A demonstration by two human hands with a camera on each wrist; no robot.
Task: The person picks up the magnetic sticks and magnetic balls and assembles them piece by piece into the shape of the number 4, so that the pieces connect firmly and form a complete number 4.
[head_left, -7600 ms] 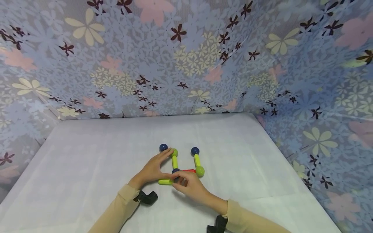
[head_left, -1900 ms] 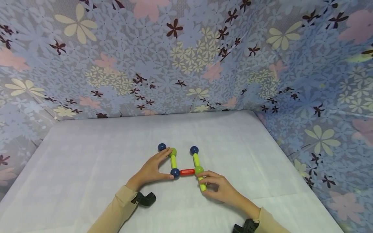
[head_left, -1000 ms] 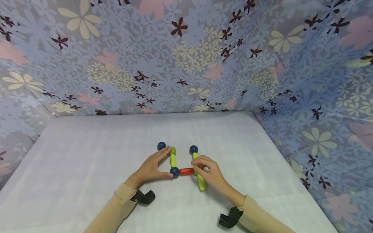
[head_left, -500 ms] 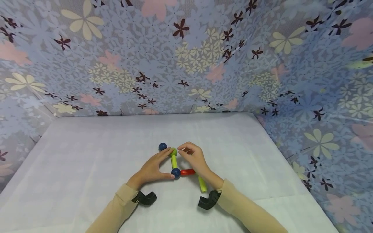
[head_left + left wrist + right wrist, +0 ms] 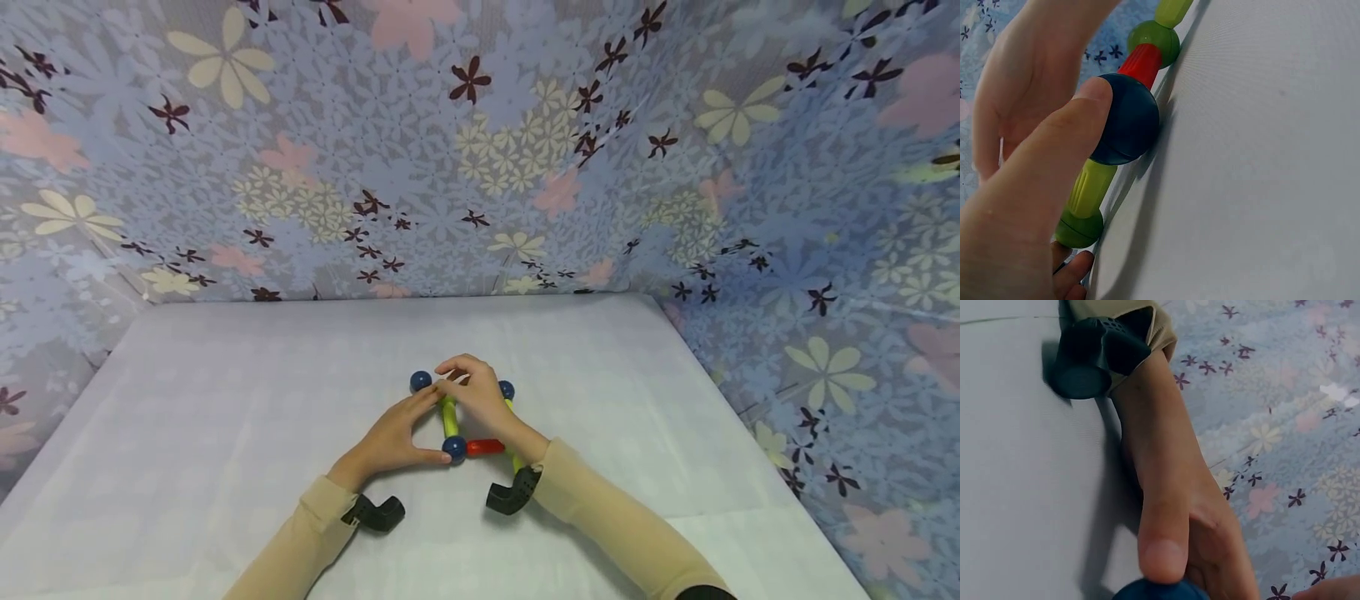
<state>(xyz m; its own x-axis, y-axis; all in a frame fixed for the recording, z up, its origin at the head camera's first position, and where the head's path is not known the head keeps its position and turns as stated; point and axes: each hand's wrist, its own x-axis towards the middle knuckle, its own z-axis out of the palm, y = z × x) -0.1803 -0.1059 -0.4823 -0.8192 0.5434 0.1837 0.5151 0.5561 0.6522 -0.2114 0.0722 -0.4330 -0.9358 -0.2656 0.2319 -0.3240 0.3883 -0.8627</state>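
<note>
A frame of magnetic balls and rods lies on the white table. My left hand (image 5: 397, 437) spans its left side, the thumb on the near blue ball (image 5: 454, 449) and the fingers at the green ball (image 5: 1079, 228), with a yellow-green rod (image 5: 450, 419) between. A red rod (image 5: 486, 447) runs right from the blue ball. My right hand (image 5: 480, 396) reaches over the far end of the left side, its thumb and index finger apart and nothing seen between them. Another blue ball (image 5: 421, 381) sits just beyond the left fingertips.
To the right, another blue ball (image 5: 507, 389) tops a yellow-green rod, partly behind the right hand. Its green ball (image 5: 1163, 42) shows in the left wrist view. A floral cloth (image 5: 420, 167) hangs behind the white table (image 5: 247, 375). Black mounts (image 5: 378, 514) sit on both wrists.
The near-left yellow-green rod of the first frame is gone; one now points nearward from the right green ball, where my right hand pinched it. That hand then moved left and away. Left hand stays.
</note>
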